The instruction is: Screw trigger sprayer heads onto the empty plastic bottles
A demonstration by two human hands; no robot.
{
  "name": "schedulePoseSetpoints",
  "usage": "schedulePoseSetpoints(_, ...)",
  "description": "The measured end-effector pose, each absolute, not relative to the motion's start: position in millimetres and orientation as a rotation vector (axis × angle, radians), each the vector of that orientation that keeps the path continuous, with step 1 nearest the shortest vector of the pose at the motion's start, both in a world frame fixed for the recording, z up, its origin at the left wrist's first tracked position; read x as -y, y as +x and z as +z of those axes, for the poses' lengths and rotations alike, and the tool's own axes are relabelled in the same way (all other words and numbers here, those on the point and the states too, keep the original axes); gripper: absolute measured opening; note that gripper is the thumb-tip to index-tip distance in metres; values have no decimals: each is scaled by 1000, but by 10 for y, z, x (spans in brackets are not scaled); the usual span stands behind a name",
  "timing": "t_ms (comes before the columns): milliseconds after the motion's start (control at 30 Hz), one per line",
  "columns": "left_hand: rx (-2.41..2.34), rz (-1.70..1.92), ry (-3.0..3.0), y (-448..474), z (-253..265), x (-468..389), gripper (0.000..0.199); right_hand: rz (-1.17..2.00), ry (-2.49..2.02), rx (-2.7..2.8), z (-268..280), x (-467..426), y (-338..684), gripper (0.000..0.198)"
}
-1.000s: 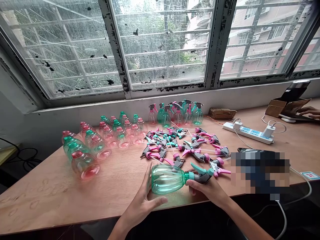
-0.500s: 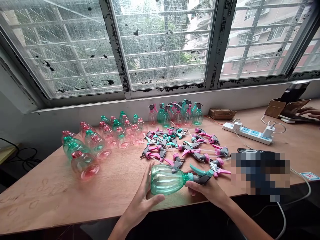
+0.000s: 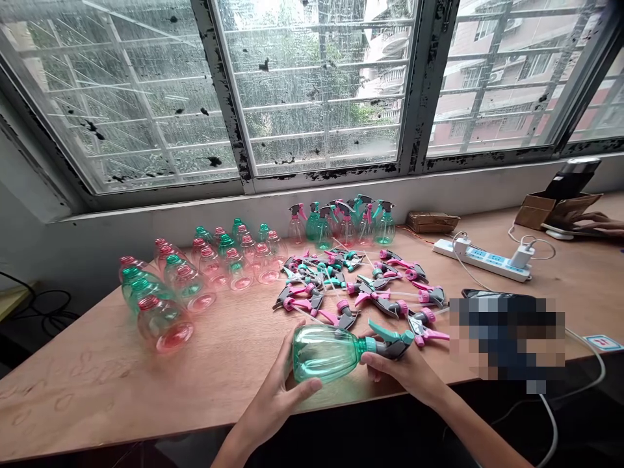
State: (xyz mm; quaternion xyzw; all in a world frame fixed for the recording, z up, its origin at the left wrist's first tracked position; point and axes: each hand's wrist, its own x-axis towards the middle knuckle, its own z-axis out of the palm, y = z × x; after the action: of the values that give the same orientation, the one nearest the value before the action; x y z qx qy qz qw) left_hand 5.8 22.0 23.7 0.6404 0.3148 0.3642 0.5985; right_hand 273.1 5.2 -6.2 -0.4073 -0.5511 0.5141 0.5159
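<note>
A clear green spray bottle [image 3: 325,353] lies on its side in the air above the table's front edge, its teal and grey trigger head pointing right. My left hand [image 3: 277,393] cups the bottle's base end, thumb along the near side. At the neck, the thumb of my right hand [image 3: 400,370] presses the teal collar; its other fingers are partly hidden behind. Just beyond the bottle is a pile of loose trigger sprayer heads [image 3: 385,296] in pink, teal and grey, some with thin tubes.
Several red and green bottles without heads [image 3: 209,263] stand on the left of the wooden table [image 3: 97,383]. Bottles with heads [image 3: 346,227] line the wall. A power strip [image 3: 480,259], a cardboard box [image 3: 536,211] and another person's hand [image 3: 602,224] are at right.
Almost nothing differs. Both hands hold the green spray bottle in nearly the same place; the view has shifted very slightly.
</note>
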Motion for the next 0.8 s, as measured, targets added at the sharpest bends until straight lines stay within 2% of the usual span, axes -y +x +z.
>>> schedulePoseSetpoints(200,-719,854,1497,72,247,-204,94,1228,-995,1273,-67,-49,2738,34)
schedulePoseSetpoints(333,-714,839,1476,62,218,-245,109,1189,-1015,1340,-27,-46,2711,37)
schedulePoseSetpoints(467,-734,824,1475,59,226,-255,94,1185,-1008,1372,-28,-49,2721,38)
schedulePoseSetpoints(800,-740,834,1467,53,250,-245,108,1198,-1014,1348,-43,-53,2718,36)
